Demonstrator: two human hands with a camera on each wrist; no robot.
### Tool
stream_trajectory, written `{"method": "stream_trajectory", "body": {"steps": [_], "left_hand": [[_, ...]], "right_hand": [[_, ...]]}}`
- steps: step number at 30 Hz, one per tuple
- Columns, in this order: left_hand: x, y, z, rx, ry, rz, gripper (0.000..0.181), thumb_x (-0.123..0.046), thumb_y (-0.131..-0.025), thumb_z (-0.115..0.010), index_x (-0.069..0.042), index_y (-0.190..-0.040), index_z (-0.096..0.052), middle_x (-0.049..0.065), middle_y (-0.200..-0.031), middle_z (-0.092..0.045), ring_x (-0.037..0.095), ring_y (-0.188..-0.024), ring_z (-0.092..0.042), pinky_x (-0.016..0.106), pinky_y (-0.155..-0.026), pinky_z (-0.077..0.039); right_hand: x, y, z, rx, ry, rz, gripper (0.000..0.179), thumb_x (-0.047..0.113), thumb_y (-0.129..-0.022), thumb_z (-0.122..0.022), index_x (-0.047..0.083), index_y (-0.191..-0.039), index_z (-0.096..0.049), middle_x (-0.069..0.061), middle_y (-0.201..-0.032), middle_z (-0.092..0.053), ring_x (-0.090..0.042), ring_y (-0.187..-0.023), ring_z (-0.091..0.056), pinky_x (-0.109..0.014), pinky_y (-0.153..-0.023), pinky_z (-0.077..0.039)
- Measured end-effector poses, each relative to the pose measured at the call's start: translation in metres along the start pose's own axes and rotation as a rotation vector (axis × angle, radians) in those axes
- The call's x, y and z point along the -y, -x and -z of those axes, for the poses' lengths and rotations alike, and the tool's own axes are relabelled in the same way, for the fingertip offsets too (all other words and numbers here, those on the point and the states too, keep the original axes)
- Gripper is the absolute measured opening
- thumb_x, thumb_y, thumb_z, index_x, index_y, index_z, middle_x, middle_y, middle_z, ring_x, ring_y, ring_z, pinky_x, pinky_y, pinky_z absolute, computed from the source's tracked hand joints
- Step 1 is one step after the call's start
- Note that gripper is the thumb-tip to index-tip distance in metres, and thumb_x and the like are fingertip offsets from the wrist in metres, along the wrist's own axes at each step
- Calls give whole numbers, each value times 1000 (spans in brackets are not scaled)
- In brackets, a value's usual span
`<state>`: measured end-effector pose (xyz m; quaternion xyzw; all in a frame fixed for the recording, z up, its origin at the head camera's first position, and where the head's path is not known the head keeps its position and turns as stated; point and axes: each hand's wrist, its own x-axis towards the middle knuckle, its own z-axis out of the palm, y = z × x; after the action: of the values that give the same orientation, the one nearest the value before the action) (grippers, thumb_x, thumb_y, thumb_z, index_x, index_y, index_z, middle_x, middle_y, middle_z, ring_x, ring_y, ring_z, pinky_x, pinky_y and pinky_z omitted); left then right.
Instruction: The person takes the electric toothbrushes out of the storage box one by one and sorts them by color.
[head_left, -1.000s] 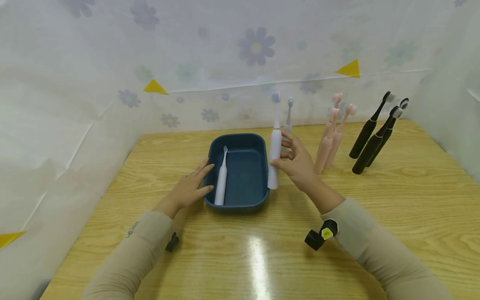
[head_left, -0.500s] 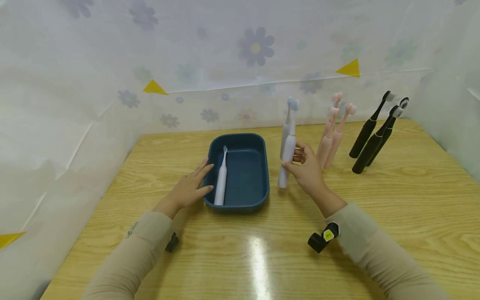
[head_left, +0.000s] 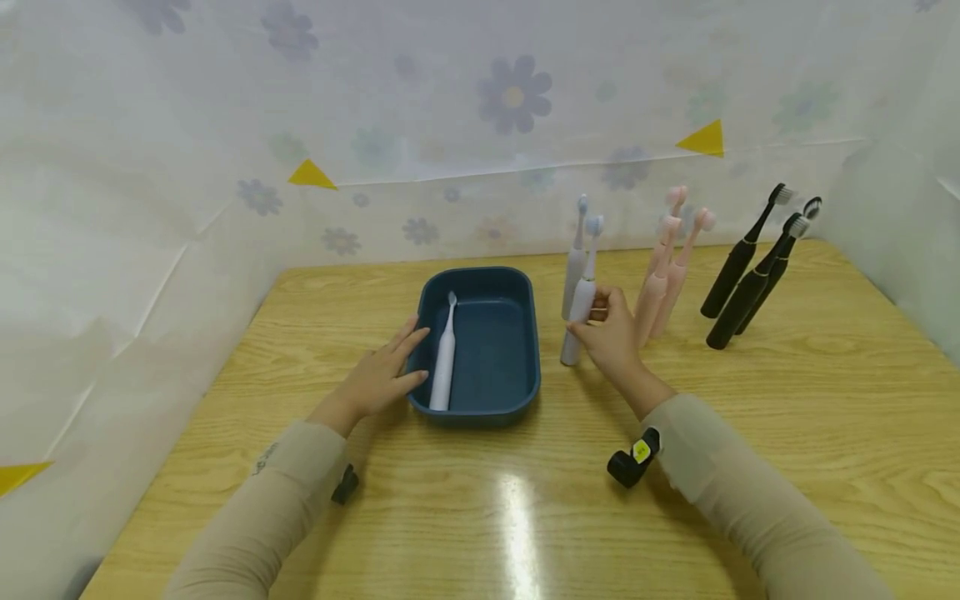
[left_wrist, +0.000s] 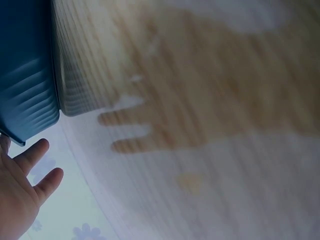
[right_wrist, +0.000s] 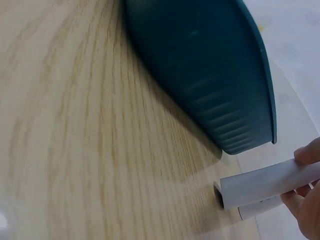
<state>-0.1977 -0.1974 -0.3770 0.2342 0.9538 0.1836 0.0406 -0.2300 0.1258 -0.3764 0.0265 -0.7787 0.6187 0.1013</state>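
Between thumb and fingers, my right hand grips a white electric toothbrush by its handle, brush head up. Its base is at or just above the tabletop; the right wrist view shows a dark shadow beside the base of the held toothbrush. A second white toothbrush stands right behind it. My left hand rests on the left rim of a dark blue tray, fingers spread and straight. Inside the tray, along its left side, lies another white toothbrush.
Several pink toothbrushes stand close to the right of my right hand. Farther right stand several black toothbrushes. A flower-patterned white sheet hangs behind the wooden table.
My right hand has carried the white toothbrush from the tray's right edge rightward and down, to just in front of the other standing white one. The left hand stays on the tray.
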Motion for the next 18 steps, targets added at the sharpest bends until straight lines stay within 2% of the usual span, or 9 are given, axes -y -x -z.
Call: {"method": "stream_trajectory", "body": {"steps": [12, 18], "left_hand": [[0, 0, -2, -1, 5, 9, 61, -36, -89, -42, -16, -140, -16, 0, -144, 1, 36, -120, -28, 62, -89, -17], [0, -1, -2, -1, -1, 10, 61, -39, -89, -40, -17, -140, -15, -1, -144, 2, 34, -120, -30, 61, -90, -18]], "right_hand": [[-5, -9, -8, -13, 58, 7, 41, -7, -74, -60, -6, -109, -39, -21, -108, -47, -29, -100, -46, -34, -84, -41], [-8, -13, -7, -47, 89, 13, 38, -2, -75, -62, -5, -106, -41, -21, -105, -50, -29, -97, -48, -37, -81, -43]]}}
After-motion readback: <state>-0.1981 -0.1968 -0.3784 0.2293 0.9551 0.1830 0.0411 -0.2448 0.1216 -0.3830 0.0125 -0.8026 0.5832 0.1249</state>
